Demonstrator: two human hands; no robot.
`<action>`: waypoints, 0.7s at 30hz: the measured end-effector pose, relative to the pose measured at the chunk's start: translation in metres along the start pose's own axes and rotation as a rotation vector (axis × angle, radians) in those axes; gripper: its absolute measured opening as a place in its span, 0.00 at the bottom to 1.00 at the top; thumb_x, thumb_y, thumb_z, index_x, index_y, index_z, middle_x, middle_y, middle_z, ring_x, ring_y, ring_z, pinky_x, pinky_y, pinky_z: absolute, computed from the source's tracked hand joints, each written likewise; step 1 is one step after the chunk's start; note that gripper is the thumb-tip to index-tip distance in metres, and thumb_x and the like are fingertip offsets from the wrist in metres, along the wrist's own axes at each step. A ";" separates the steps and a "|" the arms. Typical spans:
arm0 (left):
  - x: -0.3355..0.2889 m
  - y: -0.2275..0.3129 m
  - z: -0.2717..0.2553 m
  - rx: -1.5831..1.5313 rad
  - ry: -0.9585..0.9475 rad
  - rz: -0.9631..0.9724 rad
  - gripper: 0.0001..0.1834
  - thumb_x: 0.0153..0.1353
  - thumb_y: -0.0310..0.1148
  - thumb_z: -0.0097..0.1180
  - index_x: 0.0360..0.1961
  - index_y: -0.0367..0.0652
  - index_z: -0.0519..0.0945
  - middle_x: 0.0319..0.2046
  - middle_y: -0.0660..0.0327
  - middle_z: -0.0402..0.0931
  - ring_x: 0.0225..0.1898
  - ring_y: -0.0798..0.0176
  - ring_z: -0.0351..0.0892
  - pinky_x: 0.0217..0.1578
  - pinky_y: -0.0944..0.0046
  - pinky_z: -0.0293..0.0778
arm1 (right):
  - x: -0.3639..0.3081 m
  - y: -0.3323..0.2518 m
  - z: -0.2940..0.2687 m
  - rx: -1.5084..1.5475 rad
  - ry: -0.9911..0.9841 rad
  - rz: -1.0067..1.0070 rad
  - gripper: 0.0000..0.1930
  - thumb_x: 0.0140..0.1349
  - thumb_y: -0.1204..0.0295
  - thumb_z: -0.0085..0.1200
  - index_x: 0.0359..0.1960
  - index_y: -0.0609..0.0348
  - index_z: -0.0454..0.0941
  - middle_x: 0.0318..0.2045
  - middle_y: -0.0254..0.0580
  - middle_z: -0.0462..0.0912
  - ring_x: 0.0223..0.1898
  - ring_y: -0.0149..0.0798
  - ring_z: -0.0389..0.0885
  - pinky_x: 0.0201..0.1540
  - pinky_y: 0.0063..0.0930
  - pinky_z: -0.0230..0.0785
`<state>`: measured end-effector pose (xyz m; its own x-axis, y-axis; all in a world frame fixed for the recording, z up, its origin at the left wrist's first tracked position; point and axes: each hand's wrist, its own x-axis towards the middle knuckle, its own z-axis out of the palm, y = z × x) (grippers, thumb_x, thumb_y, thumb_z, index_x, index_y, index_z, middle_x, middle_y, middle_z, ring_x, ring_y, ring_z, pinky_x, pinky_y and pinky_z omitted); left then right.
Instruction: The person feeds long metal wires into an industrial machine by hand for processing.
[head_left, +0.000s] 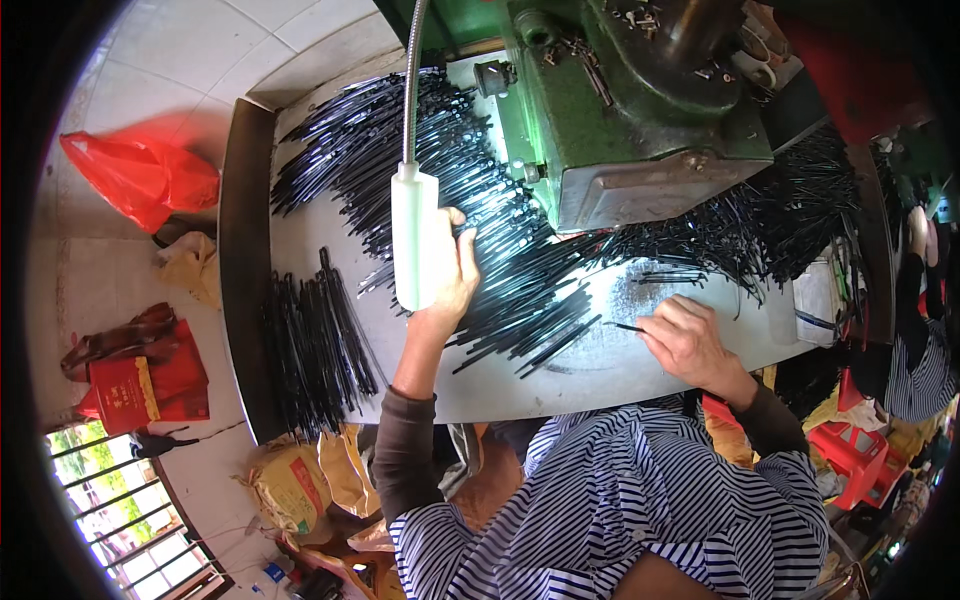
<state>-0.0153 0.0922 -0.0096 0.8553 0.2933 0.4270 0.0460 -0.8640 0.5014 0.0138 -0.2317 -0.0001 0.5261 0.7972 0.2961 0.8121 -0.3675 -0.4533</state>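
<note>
My right hand [688,342] is closed in a pinch over the metal tabletop. A short, thin black rod [626,327] sticks out to the left from its fingertips. My left hand [458,262] is at the edge of a big heap of thin black rods [530,270], its fingers curled. The bright lamp covers part of that hand, so what it holds, if anything, is hidden. Between the two hands the rods lie mostly side by side, some with loose ends toward me. A few separate rods [672,277] lie just beyond my right hand.
A green machine [650,140] stands on the far side of the metal table [480,396]. A lit lamp [408,240] hangs from a flexible metal neck. A bundle of black rods [315,350] lies at the left by a raised edge [246,270]; more rods [800,210] are piled right.
</note>
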 end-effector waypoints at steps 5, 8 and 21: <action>0.010 0.007 0.014 -0.094 0.058 0.182 0.08 0.52 0.19 0.57 0.34 0.38 0.74 0.28 0.55 0.71 0.32 0.52 0.70 0.35 0.59 0.68 | 0.004 -0.005 0.003 0.005 -0.013 0.094 0.07 0.48 0.76 0.61 0.30 0.59 0.78 0.23 0.37 0.71 0.22 0.38 0.73 0.25 0.31 0.66; 0.016 0.021 0.019 0.073 -0.021 0.294 0.15 0.46 0.14 0.54 0.37 0.39 0.76 0.26 0.55 0.70 0.30 0.52 0.70 0.31 0.59 0.68 | 0.006 -0.006 0.005 -0.007 -0.012 0.133 0.06 0.51 0.75 0.60 0.29 0.59 0.76 0.23 0.38 0.72 0.21 0.39 0.74 0.24 0.32 0.66; 0.002 0.077 0.009 0.037 -0.147 0.157 0.08 0.49 0.18 0.54 0.32 0.38 0.77 0.29 0.53 0.75 0.30 0.50 0.75 0.29 0.58 0.72 | 0.053 -0.011 0.018 0.471 0.133 0.409 0.04 0.56 0.79 0.54 0.28 0.63 0.71 0.15 0.37 0.71 0.14 0.30 0.69 0.19 0.24 0.62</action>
<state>-0.0050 0.0228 0.0230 0.9195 0.0936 0.3818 -0.0771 -0.9095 0.4086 0.0276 -0.1767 0.0051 0.8214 0.5598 0.1091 0.3569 -0.3554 -0.8639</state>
